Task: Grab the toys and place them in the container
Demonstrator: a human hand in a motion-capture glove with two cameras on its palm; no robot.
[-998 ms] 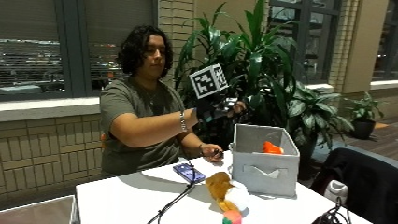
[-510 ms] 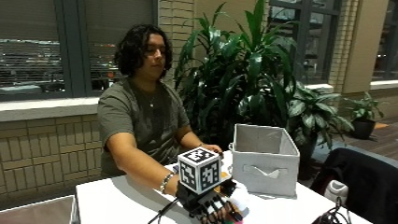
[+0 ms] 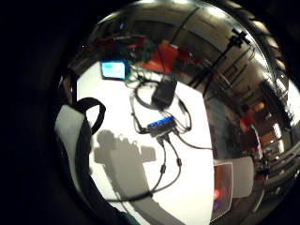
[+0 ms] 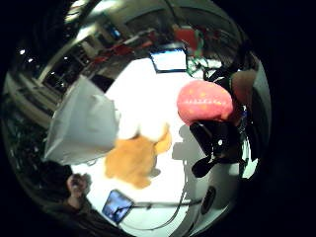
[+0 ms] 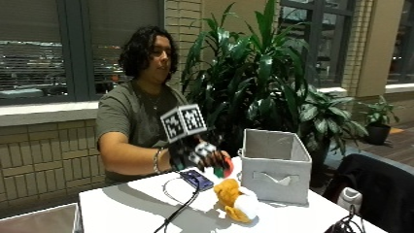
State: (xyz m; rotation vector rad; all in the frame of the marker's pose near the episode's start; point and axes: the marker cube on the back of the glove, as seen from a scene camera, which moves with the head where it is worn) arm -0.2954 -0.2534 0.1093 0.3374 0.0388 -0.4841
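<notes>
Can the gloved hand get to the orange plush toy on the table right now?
Probably not yet: the gloved right hand already holds a pink toy. The orange plush toy lies uncovered on the table beside the container.

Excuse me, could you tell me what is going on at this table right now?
A person seated at the white table is putting toys into a grey fabric bin. Their gloved right hand holds a pink toy with a green part above the table, beside the bin. An orange and white plush toy lies in front of the bin.
</notes>
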